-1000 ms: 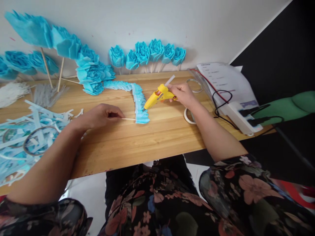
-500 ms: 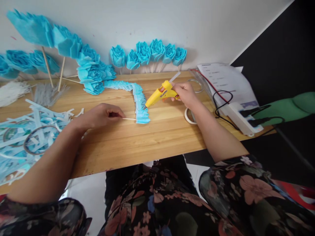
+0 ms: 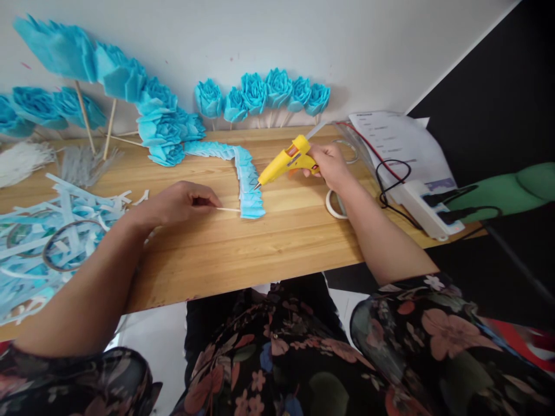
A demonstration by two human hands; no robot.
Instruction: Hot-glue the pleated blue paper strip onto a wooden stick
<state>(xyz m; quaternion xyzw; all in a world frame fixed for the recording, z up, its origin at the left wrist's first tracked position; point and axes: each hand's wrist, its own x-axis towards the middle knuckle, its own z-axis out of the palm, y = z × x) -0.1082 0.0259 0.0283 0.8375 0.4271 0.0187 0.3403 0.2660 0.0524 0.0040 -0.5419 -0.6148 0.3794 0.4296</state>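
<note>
My right hand is wrapped round a yellow hot glue gun, with a clear glue stick poking out of its back. The gun's metal nozzle points down at a pleated blue paper strip and is at or just above its surface; contact is unclear. Bent at a corner, the strip runs toward a heap of blue paper roses. My left hand pinches a thin pale stick, whose far end meets the strip's near end.
Blue strip scraps pile up at the left, with a dark ring among them. Blue paper roses lean along the wall. A tape roll lies beside my right forearm. A power strip with cables and printed papers occupy the right.
The glue gun has shifted slightly and tilted, its nozzle now showing more clearly over the strip. My left hand and the stick stay in place.
</note>
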